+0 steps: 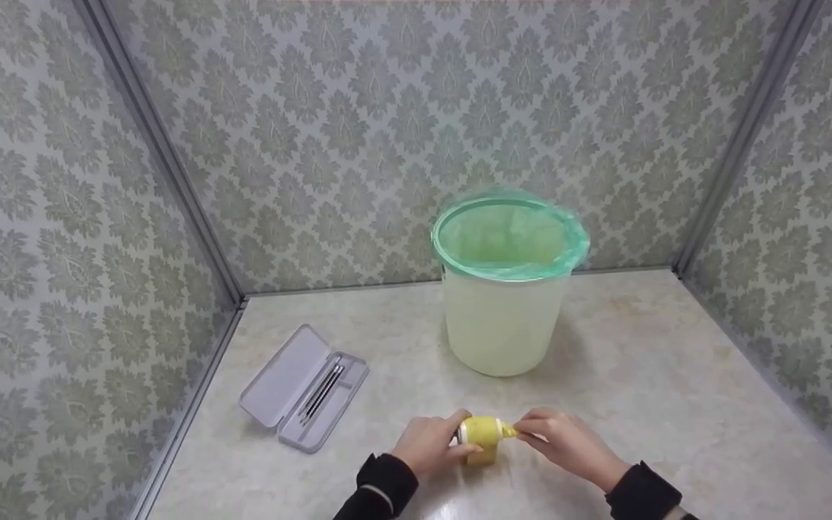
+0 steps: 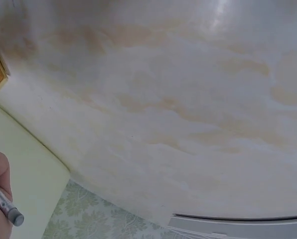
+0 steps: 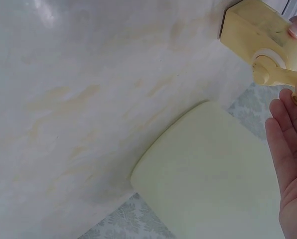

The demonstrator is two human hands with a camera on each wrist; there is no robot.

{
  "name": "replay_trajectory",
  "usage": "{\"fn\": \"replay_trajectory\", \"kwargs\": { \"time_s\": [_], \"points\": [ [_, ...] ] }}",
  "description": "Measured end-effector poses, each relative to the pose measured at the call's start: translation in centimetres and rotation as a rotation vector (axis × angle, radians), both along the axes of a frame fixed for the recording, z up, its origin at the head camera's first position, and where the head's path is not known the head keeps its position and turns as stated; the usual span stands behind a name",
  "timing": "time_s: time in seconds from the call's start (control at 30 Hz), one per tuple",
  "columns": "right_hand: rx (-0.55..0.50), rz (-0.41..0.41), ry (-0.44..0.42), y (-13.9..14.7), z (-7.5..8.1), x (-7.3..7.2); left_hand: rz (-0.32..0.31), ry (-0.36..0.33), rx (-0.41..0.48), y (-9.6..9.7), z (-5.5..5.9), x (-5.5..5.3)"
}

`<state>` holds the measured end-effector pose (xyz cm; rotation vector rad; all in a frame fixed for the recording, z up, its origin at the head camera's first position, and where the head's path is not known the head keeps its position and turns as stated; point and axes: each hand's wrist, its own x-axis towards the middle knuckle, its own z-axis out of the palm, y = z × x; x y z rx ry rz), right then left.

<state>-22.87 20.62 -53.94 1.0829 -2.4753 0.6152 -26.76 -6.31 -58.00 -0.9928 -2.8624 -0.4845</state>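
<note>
left hand (image 1: 427,443) grips boxy yellow plastic sharpener (image 1: 484,431), likely bracing it while right hand (image 1: 569,444) pinches its yellow crank (image 3: 284,77), silver round rod (image 2: 7,207) (pencil, maybe; half hidden) beside left fingers (image 2: 1,172).

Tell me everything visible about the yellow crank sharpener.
The yellow crank sharpener is boxy and plastic-looking, with a white collar and a yellow crank. It appears upright on the table, nearer the camera than the bin, crank facing right. The left hand grips its body; the right hand pinches the crank's end.

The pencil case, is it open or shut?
The pencil case is open: its lid is swung back, and you can see the pencils inside.
</note>
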Motion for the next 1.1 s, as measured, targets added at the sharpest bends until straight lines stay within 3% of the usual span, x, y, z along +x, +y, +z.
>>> {"fn": "replay_trajectory", "kwargs": {
  "time_s": [0.17, 0.37, 0.9, 1.1],
  "points": [
    [-0.014, 0.016, 0.092, -0.2, 0.1, -0.6, 0.000, 0.037, -0.019, 0.0, 0.1, 0.2],
    [-0.011, -0.001, 0.016, -0.3, 0.6, -1.1, 0.010, 0.024, -0.019, 0.0, 0.2, 0.2],
    [0.019, -0.012, -0.046, -0.7, 1.4, -2.3, -0.006, 0.028, -0.004, -0.1, -0.1, 0.4],
    [0.087, -0.077, 0.006, -0.7, 1.5, -2.7, -0.003, 0.039, -0.018, 0.1, -0.1, 0.3]
  ]
}}
